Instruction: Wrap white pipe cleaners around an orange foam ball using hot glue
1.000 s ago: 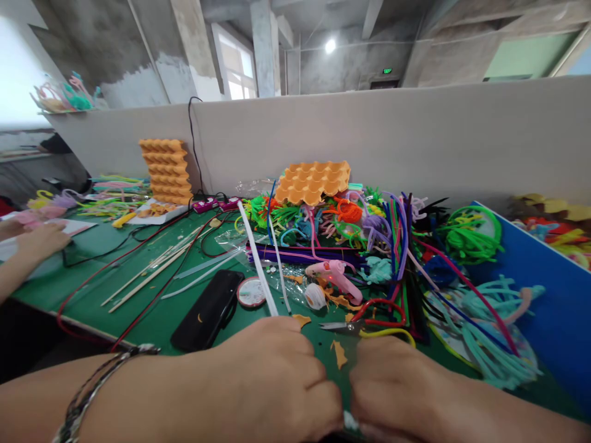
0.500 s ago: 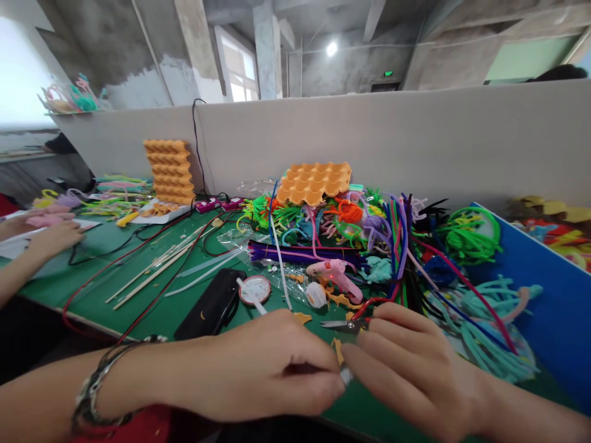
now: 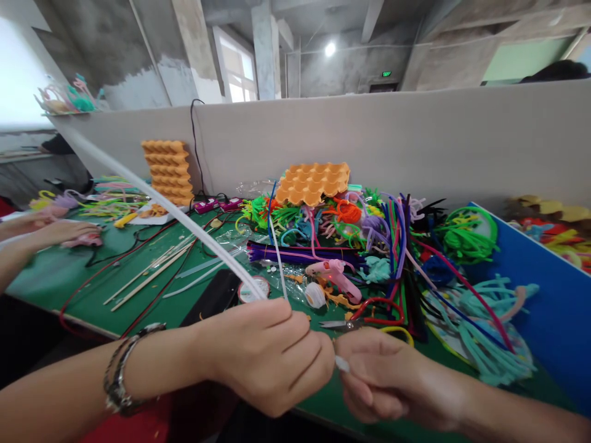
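Counter (image 3: 50, 283) of green, backed by a smooth grey partition (image 3: 369, 135), is set in a room of bare concrete. Above its front edge, a long white strip (image 3: 191, 226) is gripped in the closed left hand (image 3: 277, 360), slanting up leftward; its short end is pinched by the right hand (image 3: 383, 375). Nearby, metal scissors (image 3: 351, 324) and a pink glue gun (image 3: 335, 274) are seen. Toward the back edge, bumpy orange foam (image 3: 314, 183) is propped on fuzzy stems (image 3: 286, 215). Print on a round label (image 3: 264, 285) cannot be read.
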Action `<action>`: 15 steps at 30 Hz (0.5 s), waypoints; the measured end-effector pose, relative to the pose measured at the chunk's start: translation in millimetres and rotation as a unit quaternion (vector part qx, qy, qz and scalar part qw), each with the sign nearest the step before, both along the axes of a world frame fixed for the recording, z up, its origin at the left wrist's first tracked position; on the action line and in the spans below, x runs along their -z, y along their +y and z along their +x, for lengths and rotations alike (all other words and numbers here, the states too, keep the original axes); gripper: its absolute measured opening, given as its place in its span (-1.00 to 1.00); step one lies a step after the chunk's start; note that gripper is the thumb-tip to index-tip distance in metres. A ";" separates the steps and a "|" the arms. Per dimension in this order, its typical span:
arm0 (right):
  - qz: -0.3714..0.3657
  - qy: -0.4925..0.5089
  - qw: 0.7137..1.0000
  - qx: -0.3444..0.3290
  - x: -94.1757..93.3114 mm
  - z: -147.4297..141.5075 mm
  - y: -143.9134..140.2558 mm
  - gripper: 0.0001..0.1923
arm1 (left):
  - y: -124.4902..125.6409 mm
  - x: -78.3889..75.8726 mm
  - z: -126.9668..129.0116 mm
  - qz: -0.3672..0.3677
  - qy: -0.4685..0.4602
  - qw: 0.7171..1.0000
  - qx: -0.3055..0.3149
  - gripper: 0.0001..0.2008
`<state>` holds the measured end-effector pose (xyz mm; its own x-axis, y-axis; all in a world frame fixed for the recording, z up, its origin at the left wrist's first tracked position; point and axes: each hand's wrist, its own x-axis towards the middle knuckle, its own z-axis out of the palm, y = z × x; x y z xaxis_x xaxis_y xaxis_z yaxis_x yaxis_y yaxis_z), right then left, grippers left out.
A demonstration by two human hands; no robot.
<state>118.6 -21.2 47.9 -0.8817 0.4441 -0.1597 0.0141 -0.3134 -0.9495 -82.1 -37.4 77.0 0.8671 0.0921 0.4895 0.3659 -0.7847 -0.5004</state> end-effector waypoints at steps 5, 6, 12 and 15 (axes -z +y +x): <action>0.525 -0.100 0.841 0.087 1.6 4.3 6.5 -0.61 | 9.5 -5.2 2.0 -0.404 -0.004 0.911 -0.082 -0.66; 0.661 -0.095 0.737 0.104 -0.8 6.1 7.6 -0.60 | 11.4 -7.6 2.5 -0.509 0.000 0.856 -0.095 -0.68; 0.924 -0.066 0.341 0.160 -12.3 9.0 12.4 -0.69 | 21.3 -20.1 4.3 -0.748 -0.031 0.651 -0.126 -0.64; 0.923 -0.084 0.345 0.145 -12.7 6.8 12.2 -0.67 | 20.2 -20.4 4.9 -0.740 -0.029 0.659 -0.131 -0.67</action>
<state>125.4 -9.0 60.6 -0.8044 -0.0096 0.5940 0.3394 0.8132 0.4728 -77.3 -17.2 97.3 0.7111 0.6479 -0.2729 0.5703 -0.3045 0.7629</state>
